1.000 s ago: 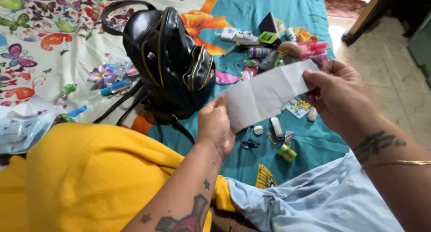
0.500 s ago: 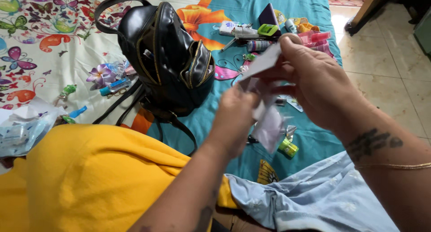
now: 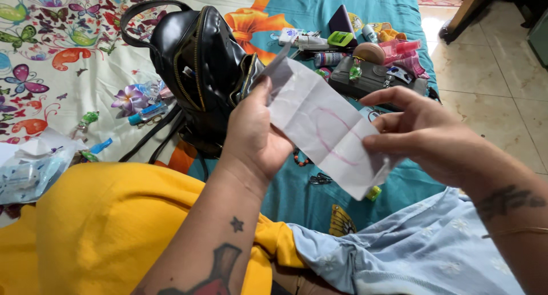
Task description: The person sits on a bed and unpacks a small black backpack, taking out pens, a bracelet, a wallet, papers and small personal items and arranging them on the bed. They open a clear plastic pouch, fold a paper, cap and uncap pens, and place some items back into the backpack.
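A creased white sheet of paper [image 3: 325,126] with a faint pink oval mark is stretched between both hands above a bed. My left hand [image 3: 254,135] pinches its upper left end with thumb on top. My right hand [image 3: 425,135] grips the lower right end with the fingertips. Just behind the left hand stands a black leather backpack [image 3: 200,61] with gold zips, partly unzipped. The paper hides some small items on the bedsheet beneath it.
A teal and white butterfly-print bedsheet [image 3: 68,61] covers the bed. Small items lie beyond the paper: a grey pouch [image 3: 371,78], pink things [image 3: 402,49], tubes, a dark phone-like slab [image 3: 341,21]. A clear plastic packet [image 3: 31,169] lies left. Tiled floor [image 3: 491,72] is right.
The paper was held flat, then bunched together between the hands, and is now unfolded longer and turned diagonally. Both hands have shifted lower and closer to the camera.
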